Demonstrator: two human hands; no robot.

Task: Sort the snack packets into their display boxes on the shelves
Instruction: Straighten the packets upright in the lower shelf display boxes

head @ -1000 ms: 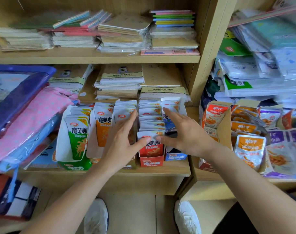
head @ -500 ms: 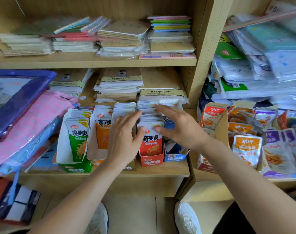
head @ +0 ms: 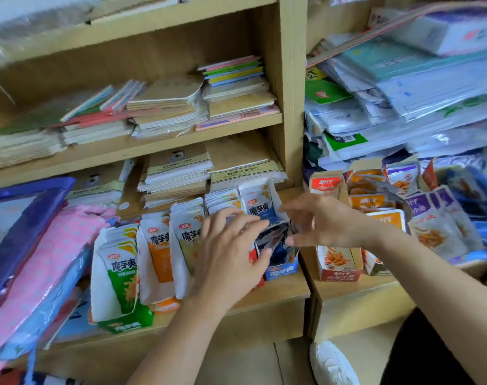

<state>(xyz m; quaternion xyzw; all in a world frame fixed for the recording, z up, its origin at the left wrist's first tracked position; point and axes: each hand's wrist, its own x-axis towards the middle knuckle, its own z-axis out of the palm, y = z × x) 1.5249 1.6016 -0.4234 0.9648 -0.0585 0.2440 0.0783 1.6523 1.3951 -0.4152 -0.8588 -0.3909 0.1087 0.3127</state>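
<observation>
Head view, glossy packets [head: 260, 208], cardboard box [head: 281, 270]

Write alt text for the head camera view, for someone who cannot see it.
Two bare hands meet at a blue display box of snack packets on a wooden shelf: the left hand reaches in with fingers extended, the right hand open beside it. Green packets and orange packets stand in boxes to the left; stacked notebooks fill the shelves above.
</observation>
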